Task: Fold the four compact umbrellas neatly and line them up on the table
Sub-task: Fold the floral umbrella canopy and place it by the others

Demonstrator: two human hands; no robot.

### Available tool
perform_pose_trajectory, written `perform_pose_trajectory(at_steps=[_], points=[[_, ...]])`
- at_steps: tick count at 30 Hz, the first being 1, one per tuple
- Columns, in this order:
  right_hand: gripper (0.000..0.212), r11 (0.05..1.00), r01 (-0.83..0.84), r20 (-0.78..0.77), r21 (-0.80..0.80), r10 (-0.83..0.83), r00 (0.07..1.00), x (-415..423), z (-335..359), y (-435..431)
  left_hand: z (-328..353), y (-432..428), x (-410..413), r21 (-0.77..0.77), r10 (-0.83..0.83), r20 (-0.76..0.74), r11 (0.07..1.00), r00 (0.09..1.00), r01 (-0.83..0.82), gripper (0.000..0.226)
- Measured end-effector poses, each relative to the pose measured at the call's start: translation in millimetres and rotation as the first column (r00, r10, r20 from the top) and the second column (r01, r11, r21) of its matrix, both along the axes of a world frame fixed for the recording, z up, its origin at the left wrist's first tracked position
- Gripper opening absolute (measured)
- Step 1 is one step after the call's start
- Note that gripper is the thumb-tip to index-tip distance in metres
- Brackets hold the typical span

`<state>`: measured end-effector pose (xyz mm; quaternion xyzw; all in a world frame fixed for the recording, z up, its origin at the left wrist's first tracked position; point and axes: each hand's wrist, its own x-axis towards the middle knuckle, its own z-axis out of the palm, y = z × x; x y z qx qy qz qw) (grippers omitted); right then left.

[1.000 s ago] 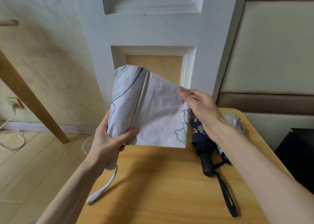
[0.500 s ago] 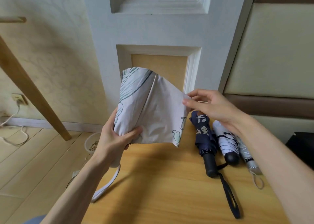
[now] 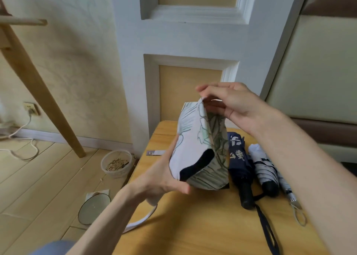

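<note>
Home: wallpaper (image 3: 73, 61), panelled door (image 3: 193, 42)

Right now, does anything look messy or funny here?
Yes. The white umbrella in the left hand and right hand is loose and baggy, unlike the three rolled umbrellas on the table. An open tub of grain sits on the floor.

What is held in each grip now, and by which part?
The white leaf-print umbrella: the left grip wraps its lower canopy, above the handle; the right grip pinches the canopy's top edge.
</note>
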<state>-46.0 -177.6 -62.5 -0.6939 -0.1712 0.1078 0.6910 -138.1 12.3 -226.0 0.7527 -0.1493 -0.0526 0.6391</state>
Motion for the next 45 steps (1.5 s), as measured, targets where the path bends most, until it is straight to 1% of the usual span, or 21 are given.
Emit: perform_pose_trajectory(at_steps=[2, 3, 5, 7, 8, 10, 13, 17, 20, 22, 23, 26, 29, 31, 32, 34, 35, 36, 38, 41, 45], points=[[0.016, 0.996, 0.076, -0.036, -0.034, -0.078, 0.996, 3.2, 0.7, 18.3, 2.3, -16.3, -8.0, 0.036, 0.030, 0.004, 0.999, 1.000, -0.031, 0.143], [0.016, 0.994, 0.097, -0.051, -0.054, -0.100, 0.994, 5.9, -0.6, 26.3, 5.2, -23.0, -12.3, 0.050, 0.102, 0.020, 0.993, 0.995, -0.103, 0.129], [0.017, 0.989, 0.106, -0.077, -0.104, -0.114, 0.991, 9.5, -4.3, 38.4, 12.1, -31.8, -20.7, -0.004, 0.250, 0.002, 0.968, 0.968, -0.250, 0.082], [0.019, 0.985, 0.068, -0.086, -0.157, -0.082, 0.993, 12.6, -7.8, 44.4, 11.5, -33.5, -21.7, -0.022, 0.276, -0.042, 0.961, 0.960, -0.277, 0.037], [0.021, 0.982, 0.042, -0.074, -0.182, -0.057, 0.996, 13.5, -9.5, 45.6, 11.2, -32.1, -21.9, -0.037, 0.291, -0.080, 0.955, 0.953, -0.294, 0.024], [0.027, 0.975, 0.015, -0.018, -0.220, -0.019, 1.000, 14.7, -12.7, 45.1, 12.4, -28.1, -23.7, -0.077, 0.308, -0.168, 0.943, 0.936, -0.324, 0.021], [0.035, 0.967, -0.011, 0.142, -0.256, 0.049, 0.989, 12.4, -15.1, 38.4, 15.4, -28.2, -24.9, -0.119, 0.303, -0.212, 0.936, 0.929, -0.333, 0.011], [0.028, 0.936, 0.005, 0.395, -0.353, 0.144, 0.907, 0.3, -12.0, 18.9, 16.9, -25.2, -24.5, -0.166, 0.337, -0.280, 0.905, 0.899, -0.391, 0.017], [0.018, 0.830, -0.070, 0.314, -0.554, 0.286, 0.905, -16.4, -20.1, 13.6, 20.1, -18.8, -23.1, -0.249, 0.355, -0.363, 0.854, 0.862, -0.456, 0.031], [0.016, 0.738, -0.083, 0.274, -0.670, 0.350, 0.896, -25.4, -37.0, 18.1, 22.0, -15.9, -20.6, -0.282, 0.382, -0.322, 0.835, 0.866, -0.473, 0.046], [0.015, 0.724, -0.082, 0.269, -0.685, 0.356, 0.895, -27.8, -45.7, 20.9, 22.9, -14.4, -19.4, -0.285, 0.395, -0.283, 0.836, 0.874, -0.470, 0.047], [0.008, 0.780, -0.101, 0.260, -0.617, 0.323, 0.910, -31.1, -61.5, 25.8, 25.6, -8.9, -16.7, -0.310, 0.411, -0.180, 0.839, 0.894, -0.448, 0.037], [0.017, 0.863, -0.222, 0.146, -0.453, 0.318, 0.937, -38.5, -67.0, 31.6, 25.2, -4.5, -14.8, -0.252, 0.441, -0.163, 0.846, 0.882, -0.470, 0.061], [0.024, 0.888, -0.285, 0.102, -0.360, 0.342, 0.934, -43.3, -69.4, 36.4, 26.0, -4.3, -12.7, -0.262, 0.465, -0.153, 0.832, 0.872, -0.489, 0.059], [0.026, 0.913, -0.263, 0.112, -0.310, 0.310, 0.944, -42.6, -71.2, 37.8, 26.3, -3.4, -10.8, -0.283, 0.485, -0.159, 0.812, 0.860, -0.511, 0.055], [0.028, 0.965, -0.078, 0.201, -0.250, 0.130, 0.971, -35.3, -74.2, 37.4, 28.5, -2.3, -7.7, -0.326, 0.516, -0.197, 0.768, 0.834, -0.552, 0.047], [0.027, 0.965, 0.014, 0.249, -0.262, 0.054, 0.967, -31.9, -75.8, 36.8, 28.9, -2.1, -7.0, -0.347, 0.524, -0.221, 0.746, 0.823, -0.568, 0.043], [0.025, 0.956, 0.039, 0.267, -0.289, 0.041, 0.963, -30.6, -78.0, 37.5, 29.0, -1.8, -6.3, -0.365, 0.528, -0.235, 0.730, 0.816, -0.578, 0.039], [0.021, 0.938, -0.040, 0.248, -0.346, 0.132, 0.960, -34.5, -83.6, 42.5, 31.1, -0.5, -5.4, -0.372, 0.539, -0.253, 0.712, 0.803, -0.596, 0.037], [0.018, 0.930, -0.132, 0.222, -0.343, 0.217, 0.951, -37.8, -84.6, 47.0, 34.8, -0.8, -5.9, -0.383, 0.528, -0.299, 0.697, 0.795, -0.607, 0.044], [0.021, 0.930, -0.094, 0.318, -0.355, 0.215, 0.923, -37.5, -83.8, 48.1, 31.3, 1.5, -2.2, -0.381, 0.539, -0.345, 0.667, 0.768, -0.640, 0.051]])
